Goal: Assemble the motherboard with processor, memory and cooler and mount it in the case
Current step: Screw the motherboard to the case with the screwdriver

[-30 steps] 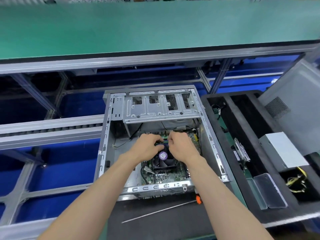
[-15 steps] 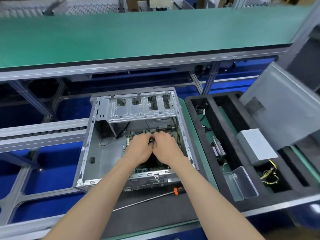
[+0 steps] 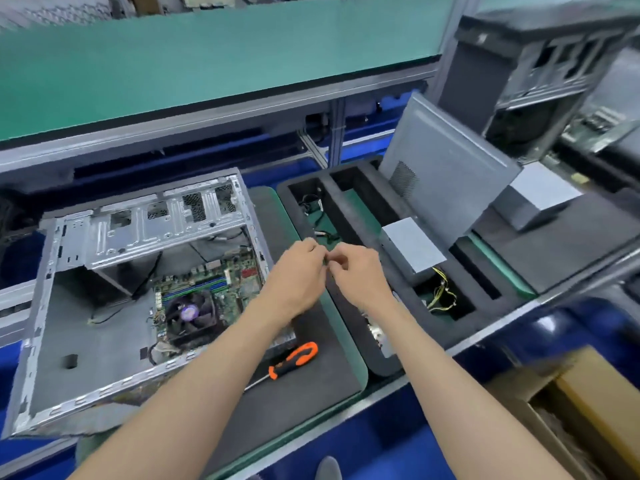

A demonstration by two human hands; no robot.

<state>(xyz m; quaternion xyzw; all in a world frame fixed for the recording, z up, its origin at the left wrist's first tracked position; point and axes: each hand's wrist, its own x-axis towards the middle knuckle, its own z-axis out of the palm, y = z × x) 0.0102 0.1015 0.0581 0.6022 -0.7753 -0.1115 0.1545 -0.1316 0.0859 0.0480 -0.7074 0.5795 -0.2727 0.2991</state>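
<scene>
While both of your hands were raised together above the gap between the case [image 3: 138,292] and the foam tray [image 3: 346,216], the left hand [image 3: 298,275] and right hand [image 3: 360,271] met fingertip to fingertip, fingers curled, pinching something small and dark between them; what it was could not be told. The case lay open on its side on the dark mat [image 3: 304,403] of the desk, to your left. Inside it sat the motherboard [image 3: 228,285], with the cooler [image 3: 190,315] fitted on it, fan uppermost, and memory slots just beyond the cooler. A screwdriver [image 3: 294,360] with an orange and black handle lay on the mat just beside the case's near right corner, below your left forearm. To your right, the foam tray held a grey power supply [image 3: 412,245] with yellow wires [image 3: 441,296] trailing into a compartment, and a grey side panel [image 3: 446,181] leaned upright at its far side. A cardboard box [image 3: 588,403] stood at lower right.
</scene>
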